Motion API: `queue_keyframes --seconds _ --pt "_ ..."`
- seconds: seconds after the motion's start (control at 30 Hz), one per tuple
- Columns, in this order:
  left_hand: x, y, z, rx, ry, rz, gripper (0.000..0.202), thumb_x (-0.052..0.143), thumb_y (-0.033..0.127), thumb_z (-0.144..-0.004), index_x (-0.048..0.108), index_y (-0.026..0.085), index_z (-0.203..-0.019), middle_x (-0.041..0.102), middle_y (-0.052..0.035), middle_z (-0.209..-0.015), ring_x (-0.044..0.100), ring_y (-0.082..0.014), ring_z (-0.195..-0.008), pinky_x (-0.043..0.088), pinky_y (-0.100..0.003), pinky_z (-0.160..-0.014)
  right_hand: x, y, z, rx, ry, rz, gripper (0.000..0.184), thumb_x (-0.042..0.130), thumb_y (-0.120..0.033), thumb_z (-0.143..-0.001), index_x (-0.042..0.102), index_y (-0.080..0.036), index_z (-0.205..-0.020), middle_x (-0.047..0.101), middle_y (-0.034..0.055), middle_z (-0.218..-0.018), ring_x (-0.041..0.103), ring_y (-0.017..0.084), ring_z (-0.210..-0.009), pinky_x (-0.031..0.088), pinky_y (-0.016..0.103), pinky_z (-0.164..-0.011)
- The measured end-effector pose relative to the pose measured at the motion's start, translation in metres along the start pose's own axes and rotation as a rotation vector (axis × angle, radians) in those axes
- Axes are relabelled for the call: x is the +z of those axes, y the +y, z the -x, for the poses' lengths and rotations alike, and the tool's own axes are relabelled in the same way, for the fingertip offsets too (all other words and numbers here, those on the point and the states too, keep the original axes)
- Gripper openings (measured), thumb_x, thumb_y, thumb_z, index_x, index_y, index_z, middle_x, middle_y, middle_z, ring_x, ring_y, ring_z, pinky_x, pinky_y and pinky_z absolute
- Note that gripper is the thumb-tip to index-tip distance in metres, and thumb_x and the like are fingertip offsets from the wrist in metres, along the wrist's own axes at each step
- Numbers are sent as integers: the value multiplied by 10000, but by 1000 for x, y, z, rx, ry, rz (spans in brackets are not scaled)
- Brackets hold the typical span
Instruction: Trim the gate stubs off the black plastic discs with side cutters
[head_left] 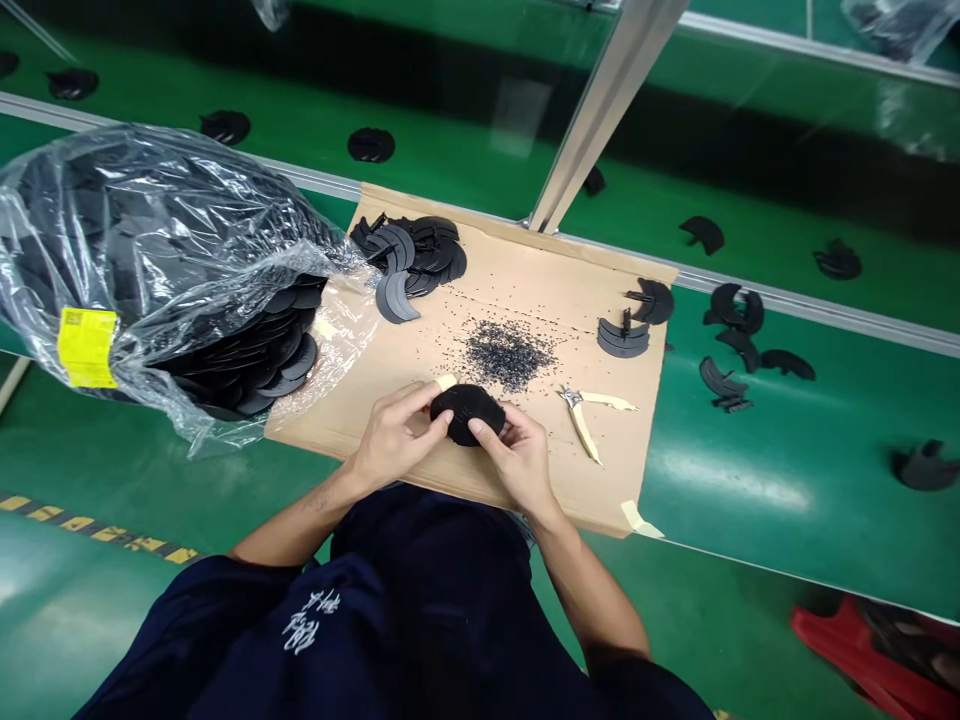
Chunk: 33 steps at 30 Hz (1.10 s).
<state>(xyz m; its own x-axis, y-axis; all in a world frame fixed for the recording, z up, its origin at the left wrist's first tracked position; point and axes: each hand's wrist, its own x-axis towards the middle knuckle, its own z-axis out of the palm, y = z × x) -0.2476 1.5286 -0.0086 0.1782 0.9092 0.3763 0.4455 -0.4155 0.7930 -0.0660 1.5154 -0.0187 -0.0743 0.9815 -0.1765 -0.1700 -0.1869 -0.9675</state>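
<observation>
Between my two hands is a flat, rounded black plastic part (469, 412), held just above the near edge of the cardboard sheet (480, 470). My left hand (401, 430) grips its left side with thumb and fingers, with pale tape on one fingertip. On its right side, my right hand (521, 450) pinches it, thumb on top. Beyond the part lies a scatter of tiny black plastic bits (510, 355). A pair of nippers (581, 410) with cream handles rests to the right, its handles spread.
At left, a clear plastic bag (172, 250) bulges with black discs. Curved black parts (420, 255) are heaped on the cardboard's far left; more (637, 320) sit at its right. Others lie along the green belt (787, 440). A metal post (600, 120) rises behind.
</observation>
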Motion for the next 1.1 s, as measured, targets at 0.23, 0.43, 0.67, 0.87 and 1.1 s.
queue_keyframes --seconds 0.23,0.43,0.67,0.87,1.1 --pt "-2 8 0 57 -26 -32 344 617 245 -977 718 167 -1296 681 -41 -851 597 -124 -703 564 -241 -694 -1 -8 0 -88 -17 114 413 813 -593 -790 683 -207 -858 622 -15 -750 554 136 -675 505 257 -638" --pt "-3 13 -3 97 -38 -3 374 617 273 -1006 664 188 -1367 649 -39 -881 600 -137 -764 559 -263 -753 -6 -10 2 -208 3 245 393 720 -579 -896 646 -206 -798 573 -18 -701 507 134 -644 439 258 -585" --pt "-5 19 -12 197 -77 249 276 725 347 -958 735 180 -1178 726 -80 -982 696 -168 -919 592 -278 -811 -9 -3 11 -388 16 246 236 714 -478 -943 721 -242 -952 752 30 -874 698 181 -771 566 308 -708" --pt "-7 28 -14 235 -113 258 304 726 332 -956 726 190 -1225 739 -89 -1021 713 -177 -942 614 -294 -819 -12 -3 15 -467 -10 276 204 683 -451 -974 720 -250 -972 796 54 -937 770 211 -867 638 348 -798" --pt "-8 32 -17 306 -140 221 304 718 288 -962 710 196 -1252 759 -97 -1014 715 -189 -931 619 -316 -806 -12 -1 16 -551 -22 302 109 677 -340 -980 729 -255 -1024 813 72 -1001 792 233 -904 665 372 -819"
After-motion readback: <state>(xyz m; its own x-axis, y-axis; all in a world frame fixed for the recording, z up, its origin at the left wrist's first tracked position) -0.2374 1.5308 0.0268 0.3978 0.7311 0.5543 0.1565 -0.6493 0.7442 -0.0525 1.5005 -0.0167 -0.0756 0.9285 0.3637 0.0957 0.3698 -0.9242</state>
